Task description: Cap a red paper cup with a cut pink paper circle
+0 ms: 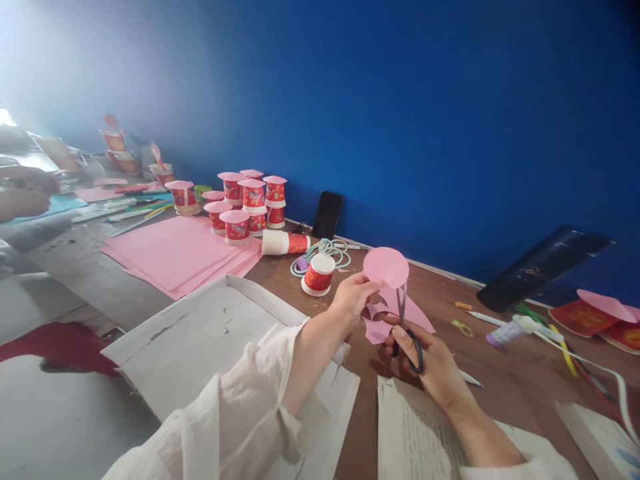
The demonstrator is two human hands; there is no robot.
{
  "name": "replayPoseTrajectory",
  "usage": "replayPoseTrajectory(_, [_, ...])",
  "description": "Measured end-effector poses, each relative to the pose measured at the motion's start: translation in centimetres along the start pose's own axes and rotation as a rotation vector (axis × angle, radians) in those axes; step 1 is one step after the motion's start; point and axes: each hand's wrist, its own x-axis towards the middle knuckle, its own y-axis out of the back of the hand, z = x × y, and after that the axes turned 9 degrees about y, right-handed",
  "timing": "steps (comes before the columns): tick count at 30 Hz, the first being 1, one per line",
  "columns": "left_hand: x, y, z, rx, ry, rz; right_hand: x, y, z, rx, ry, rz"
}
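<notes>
Above the brown wooden desk [505, 363], our left hand [351, 297] pinches a round pink paper disc [386, 265] between its fingers, seemingly steadying it for black-handled metal scissors [403, 312] gripped nearer by our right hand [431, 365].

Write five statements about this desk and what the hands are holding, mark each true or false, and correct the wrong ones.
1. The left hand holds a round pink paper disc. True.
2. The scissors lie loose on the desk. False: the right hand holds them.
3. A row of nested cups lies on its side. True.
4. The phone lies flat. False: it is propped up, leaning against the blue wall.
5. The stack of pink sheets is right of the scissors in the picture. False: it is to their left.
</notes>
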Motion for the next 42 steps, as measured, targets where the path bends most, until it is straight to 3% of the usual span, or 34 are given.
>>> replayPoseTrajectory(4, [-0.3, -0.3, -0.1, 0.040, -0.001, 0.074, -0.1, -0.9, -0.2, -0.024, 0.011, -0.062])
replayPoseTrajectory(13, [0.0, -0.7, -0.9, 0.009, 0.050, 0.061, -0.4, -2.6, -1.3, 0.068, 0.035, 0.090])
replayPoseTrajectory(23, [-0.5, -1.0, -1.3, -0.034, 0.125, 0.035, 0.2, -1.8, -1.1, -0.010, 0.050, 0.087])
replayPoseTrajectory(42, [-0.6, -0.9, -1.5, -0.047, 0.120, 0.031, 0.4, -1.9, -0.7, -0.159, 0.136, 0.071])
